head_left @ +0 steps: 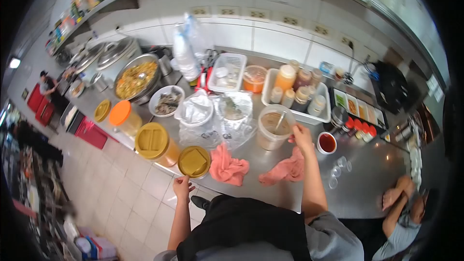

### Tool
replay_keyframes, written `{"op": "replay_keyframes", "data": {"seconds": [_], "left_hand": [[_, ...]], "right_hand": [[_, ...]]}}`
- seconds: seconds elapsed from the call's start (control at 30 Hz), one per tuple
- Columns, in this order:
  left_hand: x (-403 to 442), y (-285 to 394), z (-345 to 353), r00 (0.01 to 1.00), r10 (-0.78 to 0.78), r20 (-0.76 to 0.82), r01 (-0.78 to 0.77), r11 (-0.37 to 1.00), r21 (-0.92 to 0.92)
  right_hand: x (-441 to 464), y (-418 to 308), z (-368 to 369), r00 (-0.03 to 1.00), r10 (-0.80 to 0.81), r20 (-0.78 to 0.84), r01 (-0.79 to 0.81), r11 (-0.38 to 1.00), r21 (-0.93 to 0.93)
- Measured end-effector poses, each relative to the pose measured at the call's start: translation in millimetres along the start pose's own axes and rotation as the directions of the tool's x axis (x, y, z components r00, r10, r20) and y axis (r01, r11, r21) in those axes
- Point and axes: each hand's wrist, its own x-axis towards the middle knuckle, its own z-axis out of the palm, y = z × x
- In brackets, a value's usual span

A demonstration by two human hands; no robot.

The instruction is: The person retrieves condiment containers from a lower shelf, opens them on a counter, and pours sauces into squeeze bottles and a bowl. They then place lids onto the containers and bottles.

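My right hand [302, 139] is closed on the right side of a translucent plastic tub [270, 138] with brownish contents. A metal spoon [280, 122] leans inside it. My left hand [182, 187] is at the counter's front edge, just below a container with a gold lid [194, 161]. Its fingers look loosely apart and hold nothing I can see; whether they touch the container is unclear. Two pink cloths [229, 164] [285, 167] lie in front of the tub. A white cup of red sauce [327, 142] stands right of my right hand.
Large jars [157, 145], a foil-covered bowl [194, 109] and a pan of food [137, 78] stand left. Behind the tub is a bin of sauce bottles [297, 87]. Small clear cups [337, 171] lie right. A person's crossed arms [398, 196] rest at the counter's right end.
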Motion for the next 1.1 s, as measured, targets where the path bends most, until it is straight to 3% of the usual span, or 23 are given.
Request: {"op": "replay_keyframes", "data": {"seconds": [0.1, 0.17, 0.2, 0.33, 0.53, 0.63, 0.8, 0.9, 0.97, 1.03, 1.1], "left_hand": [[-12.5, -2.3, -7.8, 0.996, -0.073, 0.051, 0.078, 0.992, -0.103], [-17.7, -9.7, -20.6, 0.976, -0.115, 0.182, 0.155, 0.962, -0.224], [-20.9, -13.5, -27.3, 0.960, -0.126, 0.249, 0.196, 0.941, -0.277], [-46.6, -13.6, -48.2, 0.962, -0.071, 0.264, 0.156, 0.936, -0.315], [-112.7, 51.7, -60.1, 0.952, 0.307, 0.018, -0.291, 0.919, -0.267], [-133.4, 86.6, -59.6, 0.809, 0.571, -0.139, -0.588, 0.787, -0.187], [-135.2, 129.4, -55.7, 0.639, 0.707, -0.304, -0.694, 0.700, 0.169], [-118.1, 138.9, -44.4, 0.540, 0.806, -0.242, -0.745, 0.592, 0.308], [-110.7, 139.2, -37.3, 0.461, 0.882, -0.096, -0.775, 0.452, 0.442], [-100.4, 129.3, -31.9, 0.510, 0.860, 0.016, -0.761, 0.442, 0.476], [-100.0, 122.4, -28.1, 0.423, 0.894, 0.146, -0.773, 0.272, 0.574]], "right_hand": [[-6.7, -7.4, 1.0, 0.998, -0.064, 0.008, 0.064, 0.996, -0.058], [-25.9, -34.3, -1.6, 0.993, -0.113, 0.017, 0.114, 0.985, -0.130], [-33.9, -46.1, -1.5, 0.991, -0.121, 0.048, 0.126, 0.985, -0.118], [-54.5, -82.7, 11.0, 0.974, -0.087, 0.210, 0.092, 0.996, -0.013], [-62.8, -114.9, 91.4, 0.878, -0.080, 0.472, 0.040, 0.995, 0.096], [-73.6, -107.0, 143.2, 0.830, -0.126, 0.543, 0.068, 0.990, 0.125], [-72.4, -58.4, 217.0, 0.741, -0.194, 0.643, 0.166, 0.981, 0.105], [-76.0, -41.9, 243.2, 0.700, -0.147, 0.699, 0.087, 0.989, 0.121], [-88.2, -47.2, 247.6, 0.708, -0.072, 0.703, -0.013, 0.993, 0.115], [-89.7, -47.4, 248.3, 0.708, -0.079, 0.702, 0.041, 0.997, 0.070], [-88.2, -48.6, 245.2, 0.696, -0.061, 0.715, 0.033, 0.998, 0.052]]}}
